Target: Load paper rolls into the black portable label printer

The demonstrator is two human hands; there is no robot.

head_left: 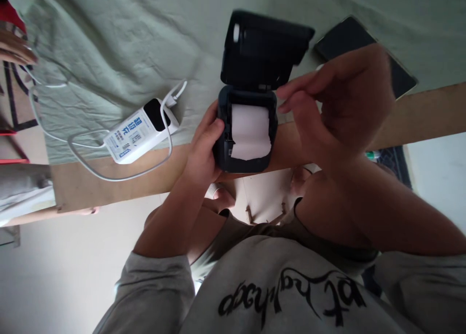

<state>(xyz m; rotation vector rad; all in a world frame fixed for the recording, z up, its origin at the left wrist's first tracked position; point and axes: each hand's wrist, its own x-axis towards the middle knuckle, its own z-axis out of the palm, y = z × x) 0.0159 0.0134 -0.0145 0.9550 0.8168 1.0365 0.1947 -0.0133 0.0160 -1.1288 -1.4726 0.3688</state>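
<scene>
A dark portable label printer [243, 166] is held at the table's front edge, its black lid [267, 47] swung up and away from me. Inside sits a white paper roll [250, 123] with a torn loose end lying toward me. My left hand [207, 142] grips the printer's left side, thumb on the rim. To the right of the printer, my right hand [338, 98] is closed, thumb and forefinger close together near the lid hinge. Whether anything is pinched between those fingertips cannot be made out.
A white power bank [134, 135] with a looped white cable [120, 179] lies left on the green cloth [145, 38]. A dark tablet-like slab [345, 38] lies behind my right hand. Another person's hand [16, 47] shows at the far left. The table's bare wooden edge [102, 191] runs in front.
</scene>
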